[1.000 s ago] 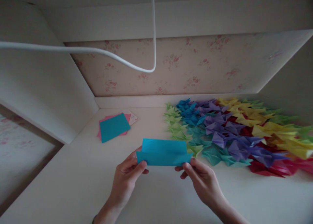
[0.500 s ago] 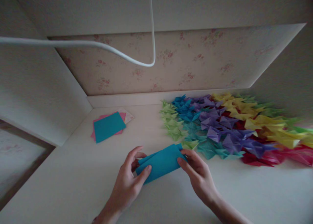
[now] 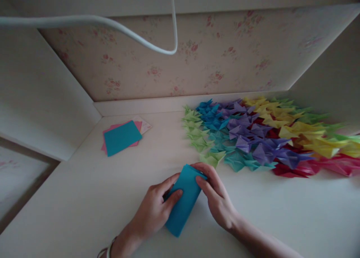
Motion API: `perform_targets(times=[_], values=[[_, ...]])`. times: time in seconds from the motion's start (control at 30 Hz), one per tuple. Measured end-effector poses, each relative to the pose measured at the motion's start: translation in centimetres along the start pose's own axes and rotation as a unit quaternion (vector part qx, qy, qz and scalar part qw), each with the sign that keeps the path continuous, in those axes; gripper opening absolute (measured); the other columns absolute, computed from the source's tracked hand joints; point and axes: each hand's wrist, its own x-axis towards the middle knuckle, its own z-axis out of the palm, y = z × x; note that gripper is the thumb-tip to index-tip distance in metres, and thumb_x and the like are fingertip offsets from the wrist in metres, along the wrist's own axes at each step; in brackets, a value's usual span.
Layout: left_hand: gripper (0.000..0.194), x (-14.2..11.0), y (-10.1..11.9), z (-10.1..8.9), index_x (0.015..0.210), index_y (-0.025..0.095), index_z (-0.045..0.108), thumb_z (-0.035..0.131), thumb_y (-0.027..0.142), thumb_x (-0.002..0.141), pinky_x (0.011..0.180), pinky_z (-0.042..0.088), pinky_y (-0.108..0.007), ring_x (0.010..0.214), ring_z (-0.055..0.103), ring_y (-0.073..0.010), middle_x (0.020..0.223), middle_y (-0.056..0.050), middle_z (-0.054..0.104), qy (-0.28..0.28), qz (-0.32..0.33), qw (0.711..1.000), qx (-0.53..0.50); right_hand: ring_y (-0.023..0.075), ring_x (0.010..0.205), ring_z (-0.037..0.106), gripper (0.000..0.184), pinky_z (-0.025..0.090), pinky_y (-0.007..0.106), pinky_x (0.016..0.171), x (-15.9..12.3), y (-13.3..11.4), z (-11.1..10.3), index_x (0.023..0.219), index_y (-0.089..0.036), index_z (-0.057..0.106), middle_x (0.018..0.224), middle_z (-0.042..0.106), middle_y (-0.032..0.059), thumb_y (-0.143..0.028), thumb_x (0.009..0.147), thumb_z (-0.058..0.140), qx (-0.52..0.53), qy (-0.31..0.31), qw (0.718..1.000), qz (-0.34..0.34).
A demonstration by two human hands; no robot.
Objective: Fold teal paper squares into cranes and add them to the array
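Observation:
A blue sheet of folded paper (image 3: 185, 200) is held between both hands above the white desk, its long side slanting up to the right. My left hand (image 3: 157, 205) grips its left edge, thumb on the front face and fingers behind. At the upper right corner my right hand (image 3: 215, 194) pinches the paper, thumb in front and fingers curled over the far edge. The paper hides some of the fingertips. Just beyond the hands lies a light green origami crane (image 3: 213, 157), apart from them.
Rows of folded paper cranes (image 3: 266, 132) in blue, purple, yellow, green and red cover the right back of the desk (image 3: 84, 198). A teal sheet (image 3: 123, 138) tops pink paper at the left. A white cable (image 3: 135, 35) hangs in front of the flowered wall (image 3: 197, 74).
The blue paper has turned from nearly level to steeply slanted, its left end swinging down toward me. Both hands have kept hold of it. The camera view has tipped slightly downward.

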Motion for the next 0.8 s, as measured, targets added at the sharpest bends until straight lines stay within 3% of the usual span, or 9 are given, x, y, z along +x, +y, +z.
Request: perform_targets(times=[0.2, 0.47, 0.6, 0.8], values=[[0.042, -0.2, 0.0, 0.2, 0.137, 0.029, 0.056, 0.056, 0.034, 0.094, 0.078, 0.059, -0.025, 0.091, 0.072, -0.0200, 0.112, -0.002, 0.075, 0.002, -0.002, 1.000, 0.025, 0.0177, 0.098, 0.059, 0.027, 0.050, 0.025, 0.083, 0.0, 0.4, 0.5, 0.114, -0.028, 0.058, 0.109, 0.063, 0.0020, -0.037, 0.090, 0.065, -0.009, 0.010, 1.000, 0.014], [0.049, -0.4, -0.3, 0.6, 0.142, 0.022, 0.051, 0.056, 0.031, 0.094, 0.075, 0.059, -0.025, 0.079, 0.072, -0.0173, 0.101, -0.004, 0.078, 0.033, 0.004, 0.997, 0.076, 0.0157, 0.081, 0.061, 0.018, 0.049, 0.023, 0.067, 0.8, 0.1, 0.6, 0.101, -0.023, 0.064, 0.091, 0.067, 0.0016, -0.037, 0.090, 0.064, 0.012, 0.035, 0.998, 0.048], [0.048, -0.3, -0.4, 0.7, 0.143, 0.025, 0.049, 0.055, 0.029, 0.095, 0.088, 0.057, -0.027, 0.099, 0.072, -0.0200, 0.123, -0.004, 0.072, 0.027, 0.011, 0.996, 0.080, 0.0162, 0.082, 0.062, 0.018, 0.048, 0.023, 0.069, 0.9, -0.2, 0.5, 0.096, -0.021, 0.067, 0.090, 0.068, 0.0020, -0.037, 0.089, 0.066, 0.008, 0.036, 0.998, 0.056], [0.047, -0.2, -0.4, 0.5, 0.143, 0.029, 0.049, 0.053, 0.028, 0.096, 0.107, 0.044, -0.028, 0.128, 0.057, -0.0192, 0.141, 0.001, 0.059, 0.019, 0.016, 0.997, 0.073, 0.0159, 0.082, 0.063, 0.017, 0.048, 0.023, 0.070, 0.9, -0.3, 0.5, 0.092, -0.020, 0.070, 0.087, 0.071, 0.0018, -0.037, 0.086, 0.069, 0.030, 0.039, 0.996, 0.073]])
